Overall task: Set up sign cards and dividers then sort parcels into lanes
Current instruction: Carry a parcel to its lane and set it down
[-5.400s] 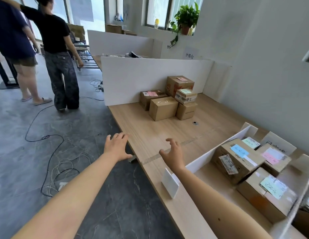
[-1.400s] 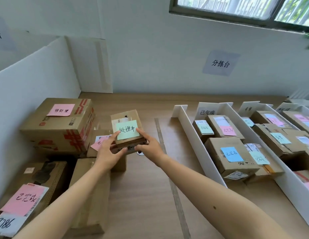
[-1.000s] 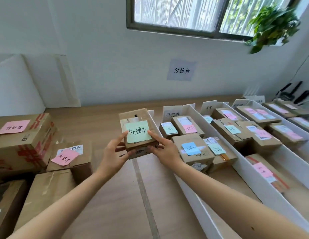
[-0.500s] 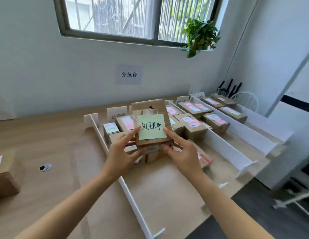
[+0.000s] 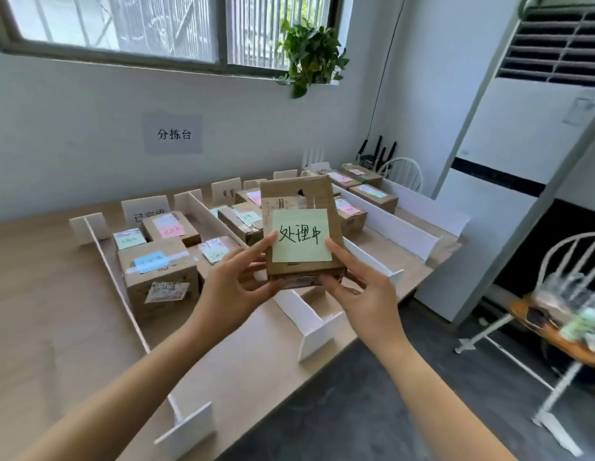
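Note:
I hold a small cardboard parcel [image 5: 297, 194] with a green sticky note [image 5: 301, 236] in the air above the lanes. My left hand [image 5: 238, 292] grips its left edge and underside; my right hand [image 5: 364, 294] grips its right edge. Below it, white foam dividers [image 5: 121, 287] [image 5: 306, 314] [image 5: 402, 227] split the wooden table [image 5: 40, 327] into lanes. The left lane holds several labelled parcels, the nearest a larger box [image 5: 160, 277] with a blue note. White sign cards [image 5: 145, 209] [image 5: 225, 191] stand at the lanes' far ends.
More parcels [image 5: 372, 196] fill the middle and right lanes. A tall white air conditioner [image 5: 522, 161] stands right of the table. White chairs [image 5: 402, 174] [image 5: 568, 294] sit at the right, one carrying blurred items. A potted plant [image 5: 309, 54] hangs at the window.
I have carried the green-noted parcel from the pile at the left end of the table rightward over the lanes. The view turned right; the parcel stays gripped in both hands.

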Demonstrator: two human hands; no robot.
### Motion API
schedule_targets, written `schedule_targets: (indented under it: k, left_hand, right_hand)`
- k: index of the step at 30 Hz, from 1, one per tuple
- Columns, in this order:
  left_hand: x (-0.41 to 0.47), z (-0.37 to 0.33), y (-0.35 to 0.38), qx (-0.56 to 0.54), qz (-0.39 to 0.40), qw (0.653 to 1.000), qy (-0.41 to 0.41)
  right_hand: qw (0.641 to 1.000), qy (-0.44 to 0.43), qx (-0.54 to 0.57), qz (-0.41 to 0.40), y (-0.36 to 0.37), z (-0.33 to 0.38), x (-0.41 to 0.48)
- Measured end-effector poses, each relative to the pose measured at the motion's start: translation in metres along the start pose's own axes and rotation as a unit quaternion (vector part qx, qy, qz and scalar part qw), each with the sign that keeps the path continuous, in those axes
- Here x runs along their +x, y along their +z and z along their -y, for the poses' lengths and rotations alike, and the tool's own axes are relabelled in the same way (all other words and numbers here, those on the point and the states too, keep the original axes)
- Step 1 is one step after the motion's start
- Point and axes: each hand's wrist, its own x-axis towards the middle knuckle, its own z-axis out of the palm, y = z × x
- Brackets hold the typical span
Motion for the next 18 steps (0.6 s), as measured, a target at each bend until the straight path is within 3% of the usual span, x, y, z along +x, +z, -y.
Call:
schedule_targets:
  k: [10,18]
  left_hand:
    - [0.020,-0.036,0.062,0.012,0.036,0.999,0.027]
    - [0.061,-0.023,0.117,0.014,0.050,0.998,0.040]
  right_hand:
    - [0.997,0.027,0.037,-0.056,-0.062,-0.019,-0.010]
    - [0.994,0.046,0.056,-0.088,-0.106,-0.057,0.010]
